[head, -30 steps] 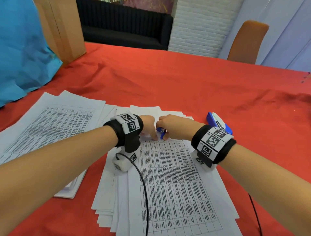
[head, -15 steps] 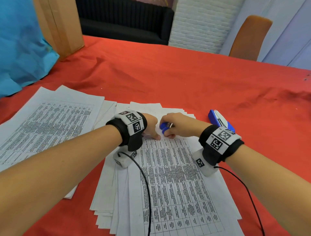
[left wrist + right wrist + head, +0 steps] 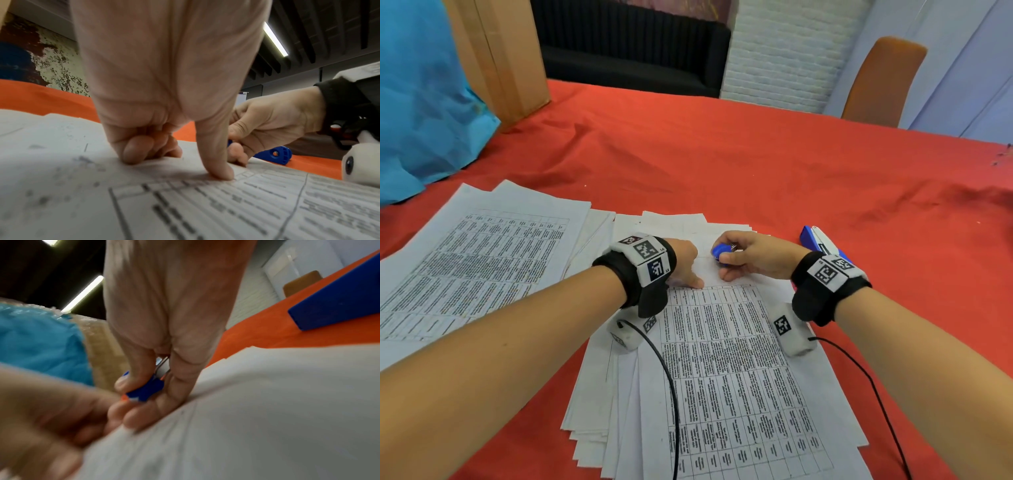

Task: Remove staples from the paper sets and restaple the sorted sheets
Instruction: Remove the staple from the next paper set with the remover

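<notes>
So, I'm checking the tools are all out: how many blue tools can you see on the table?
2. A blue staple remover is gripped in the right hand above the middle paper pile. A blue stapler lies on the red cloth beside that wrist.

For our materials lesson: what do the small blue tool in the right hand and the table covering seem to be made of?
Staple remover: apparently moulded blue plastic, smooth with a slight sheen, plus a shiny, probably metal part showing between the right hand's fingers.
Table covering: likely matte red woven cloth; it lies in soft wrinkles and folds.

Bare forearms, black wristbands (image 3: 825,291) with white coded tags, white wrist cameras (image 3: 792,334), black cables (image 3: 671,394)
</notes>
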Demonstrator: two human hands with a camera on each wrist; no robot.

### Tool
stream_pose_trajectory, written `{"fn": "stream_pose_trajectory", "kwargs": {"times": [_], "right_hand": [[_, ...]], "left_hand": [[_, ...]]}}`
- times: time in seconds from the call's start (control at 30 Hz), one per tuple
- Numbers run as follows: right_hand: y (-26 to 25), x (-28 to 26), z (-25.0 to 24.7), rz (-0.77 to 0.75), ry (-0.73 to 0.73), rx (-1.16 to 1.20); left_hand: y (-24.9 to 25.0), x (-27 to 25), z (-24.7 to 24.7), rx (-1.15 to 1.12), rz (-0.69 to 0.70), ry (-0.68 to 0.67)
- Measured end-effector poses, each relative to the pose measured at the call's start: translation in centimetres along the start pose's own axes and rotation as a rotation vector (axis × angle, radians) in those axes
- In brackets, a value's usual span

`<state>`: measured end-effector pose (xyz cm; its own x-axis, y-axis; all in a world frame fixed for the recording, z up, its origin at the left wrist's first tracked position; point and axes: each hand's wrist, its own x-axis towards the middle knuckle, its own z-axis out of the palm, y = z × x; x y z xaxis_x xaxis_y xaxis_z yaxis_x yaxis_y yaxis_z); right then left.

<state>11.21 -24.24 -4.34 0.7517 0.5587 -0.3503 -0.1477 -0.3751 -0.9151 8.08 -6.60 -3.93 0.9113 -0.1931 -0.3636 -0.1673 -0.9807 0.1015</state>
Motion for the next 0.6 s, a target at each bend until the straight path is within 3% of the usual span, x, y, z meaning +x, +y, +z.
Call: {"fn": "stream_pose_trajectory", "kwargs": {"times": [0.1, 0.2, 0.27, 0.33, 0.37, 0.43, 0.5, 0.6], "right_hand": [[0.8, -0.4, -0.4, 0.001, 0.056, 0.243], [0.7, -0.8, -0.2, -0.042, 0.052, 0.211], [-0.2, -1.4, 0.2, -0.111, 0.052, 0.184], [-1.4, -2.1, 0.4, -0.204, 0.075, 0.171], [-2.0, -2.4, 0.7, -0.247, 0.088, 0.115], [-3.1, -2.9, 1.5, -0.302, 0.118, -0.109], [-3.9, -3.0, 2.5, -0.335, 0.182, -0.428], [-4.3, -2.7, 3.2, -0.375, 0.257, -0.898]], "left_hand": [[0.0, -0.3, 0.1, -0.013, -0.007, -0.019], [-0.8, -0.3, -0.1, -0.184, -0.012, -0.043], [-1.5, -0.3, -0.3, -0.652, -0.050, -0.024], [-1.8, -0.2, -0.3, -1.380, -0.152, -0.050], [-1.6, -0.4, -0.3, -1.653, -0.181, -0.108], [-0.7, -0.7, -0.2, -1.976, -0.177, -0.256], [0.6, -1.0, -0.3, -2.116, -0.151, -0.294], [2.0, -0.6, -0.7, -2.185, -0.141, -0.246]]}}
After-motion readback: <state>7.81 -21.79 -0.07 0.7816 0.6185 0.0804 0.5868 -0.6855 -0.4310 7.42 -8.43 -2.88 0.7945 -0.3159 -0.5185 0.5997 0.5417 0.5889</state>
